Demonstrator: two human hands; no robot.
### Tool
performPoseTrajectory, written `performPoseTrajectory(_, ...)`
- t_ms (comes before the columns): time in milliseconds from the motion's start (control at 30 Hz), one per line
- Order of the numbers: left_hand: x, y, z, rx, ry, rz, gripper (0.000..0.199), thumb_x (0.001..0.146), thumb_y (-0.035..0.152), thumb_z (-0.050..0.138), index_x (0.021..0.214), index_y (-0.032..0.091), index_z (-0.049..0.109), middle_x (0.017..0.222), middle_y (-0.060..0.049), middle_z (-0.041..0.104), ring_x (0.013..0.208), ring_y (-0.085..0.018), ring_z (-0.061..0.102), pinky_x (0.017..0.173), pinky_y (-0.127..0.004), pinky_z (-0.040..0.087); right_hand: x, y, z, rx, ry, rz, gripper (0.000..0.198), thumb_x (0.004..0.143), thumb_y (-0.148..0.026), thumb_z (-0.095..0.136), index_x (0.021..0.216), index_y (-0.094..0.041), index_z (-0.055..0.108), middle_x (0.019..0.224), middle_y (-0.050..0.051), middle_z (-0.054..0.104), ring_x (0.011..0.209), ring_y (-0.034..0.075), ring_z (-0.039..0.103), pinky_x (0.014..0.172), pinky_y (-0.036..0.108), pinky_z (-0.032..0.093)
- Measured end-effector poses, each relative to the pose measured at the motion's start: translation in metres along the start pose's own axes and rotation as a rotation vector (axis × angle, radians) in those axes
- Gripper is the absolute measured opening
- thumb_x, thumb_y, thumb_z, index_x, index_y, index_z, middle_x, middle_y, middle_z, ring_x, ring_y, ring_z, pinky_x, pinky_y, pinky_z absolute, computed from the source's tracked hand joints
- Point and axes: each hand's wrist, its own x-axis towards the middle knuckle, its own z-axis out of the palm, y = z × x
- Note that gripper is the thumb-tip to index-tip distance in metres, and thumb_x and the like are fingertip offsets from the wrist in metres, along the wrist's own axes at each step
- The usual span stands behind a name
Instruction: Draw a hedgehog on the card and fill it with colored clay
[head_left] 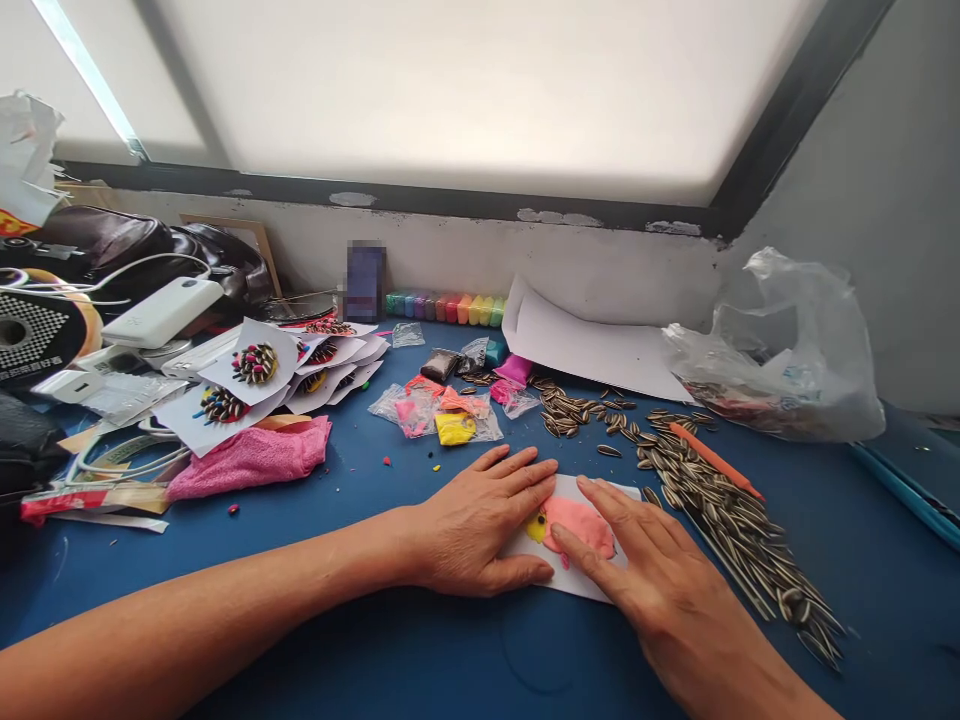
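A white paper card lies on the blue table, with a flattened patch of pink modelling clay on it. A yellow clay piece with a dark dot joins the pink at its left. My left hand rests flat over the card's left side, fingers stretched out. My right hand lies over the card's right side, its thumb touching the pink clay and its fingers extended. Part of the card is hidden beneath both hands. Striped sunflower seeds are heaped just right of my right hand.
Clay packets, one yellow, lie beyond the card. An orange stick-like tool rests on the seeds. At left are stacked seed-decorated cards, a pink cloth and a white power bank. A plastic bag stands back right.
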Motion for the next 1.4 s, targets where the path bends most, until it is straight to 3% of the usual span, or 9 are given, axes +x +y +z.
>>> performPoseTrajectory(433, 0.000, 0.000, -0.001, -0.014, -0.015, -0.003, 0.076, 0.089, 0.060, 0.047, 0.147, 0.014, 0.032, 0.155, -0.013, 0.026, 0.145, -0.032, 0.020, 0.118, -0.050, 0.014, -0.019, 0.004, -0.003, 0.042, 0.069, 0.065, 0.043, 0.089, -0.005, 0.041, 0.118, -0.021, 0.067, 0.135, 0.019, 0.055, 0.131, 0.030, 0.044, 0.098, 0.046, 0.041)
performPoseTrajectory(600, 0.000, 0.001, -0.002, -0.026, -0.016, 0.001, 0.075, 0.089, 0.059, 0.047, 0.147, 0.014, 0.032, 0.155, -0.013, 0.026, 0.144, -0.032, 0.020, 0.118, -0.050, 0.014, -0.028, 0.006, -0.002, 0.060, 0.057, 0.122, 0.046, 0.090, -0.002, 0.038, 0.122, -0.022, 0.065, 0.138, 0.019, 0.051, 0.134, 0.030, 0.039, 0.099, 0.049, 0.039)
performPoseTrajectory(933, 0.000, 0.001, -0.002, -0.020, -0.023, -0.002, 0.076, 0.089, 0.059, 0.048, 0.147, 0.013, 0.032, 0.155, -0.013, 0.026, 0.145, -0.032, 0.019, 0.118, -0.051, 0.014, -0.025, 0.010, -0.003, -0.075, 0.047, 0.084, 0.059, 0.083, 0.008, 0.039, 0.126, -0.022, 0.063, 0.134, 0.021, 0.052, 0.123, 0.031, 0.051, 0.089, 0.046, 0.048)
performPoseTrajectory(1200, 0.000, 0.000, 0.000, -0.031, 0.002, 0.010, 0.075, 0.089, 0.059, 0.048, 0.147, 0.014, 0.032, 0.155, -0.014, 0.026, 0.144, -0.033, 0.021, 0.118, -0.051, 0.014, -0.026, 0.008, -0.005, -0.069, 0.044, 0.121, 0.055, 0.083, 0.006, 0.037, 0.119, -0.021, 0.068, 0.131, 0.020, 0.056, 0.121, 0.031, 0.053, 0.089, 0.046, 0.048)
performPoseTrajectory(1400, 0.000, 0.000, -0.001, -0.022, -0.009, 0.006, 0.075, 0.089, 0.059, 0.047, 0.147, 0.013, 0.033, 0.154, -0.014, 0.027, 0.144, -0.032, 0.020, 0.118, -0.051, 0.014, -0.022, 0.008, -0.009, -0.016, 0.088, 0.044, 0.059, 0.079, 0.011, 0.039, 0.120, -0.021, 0.067, 0.134, 0.019, 0.054, 0.124, 0.029, 0.050, 0.090, 0.043, 0.047)
